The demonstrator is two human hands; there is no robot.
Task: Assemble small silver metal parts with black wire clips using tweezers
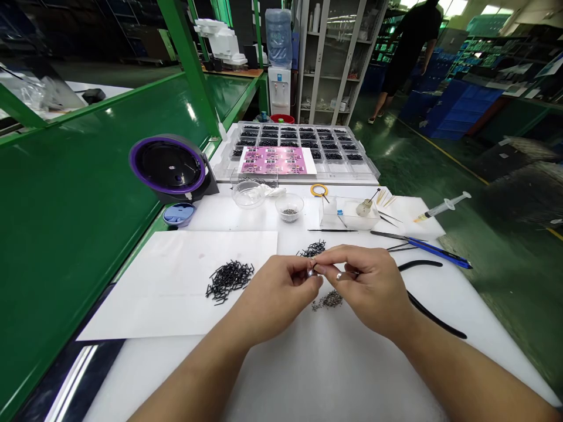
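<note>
My left hand [277, 293] and my right hand [367, 287] meet over the white work surface, fingertips pinched together. Between the left fingers a small shiny piece [311, 272] shows, too small to name. The right thumb and forefinger close at the same spot, and what they grip is hidden. Just behind the fingers lies a pile of short black pieces [314, 248]. Below them, between the wrists, is a heap of tiny metal bits [329, 300]. A larger pile of short black pieces [229, 281] rests on a white sheet [176, 264], left of my left hand.
Pliers with black handles [435, 316] lie beside my right wrist, near a blue-handled tool [440, 252] and a syringe [444, 206]. Farther back are a small bowl [289, 206], a clear tray [347, 220], a compartment box [369, 170] and a purple-rimmed round device [169, 167]. A person [411, 47] stands beyond.
</note>
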